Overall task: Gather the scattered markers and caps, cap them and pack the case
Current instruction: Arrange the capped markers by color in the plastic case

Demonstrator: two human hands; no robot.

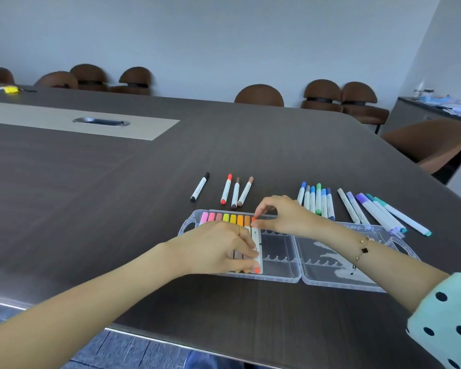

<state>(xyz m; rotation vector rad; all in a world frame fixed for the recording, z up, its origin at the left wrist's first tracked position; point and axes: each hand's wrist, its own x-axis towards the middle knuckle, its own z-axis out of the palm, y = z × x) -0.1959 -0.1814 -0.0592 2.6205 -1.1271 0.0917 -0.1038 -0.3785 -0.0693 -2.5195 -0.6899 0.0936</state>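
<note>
Seating the orange-red marker (256,241) into the case (280,251) beside the filled slots, right hand (285,214) pinching its far cap, left hand (218,249) pressing the near end (light, stiff, slippery barrel; gripping both caps).

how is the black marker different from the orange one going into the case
The black marker lies loose and untouched on the table; the orange marker sits in the case, held by both hands. The black one lies alone; the orange one adjoins a packed row. Both have white barrels.
</note>
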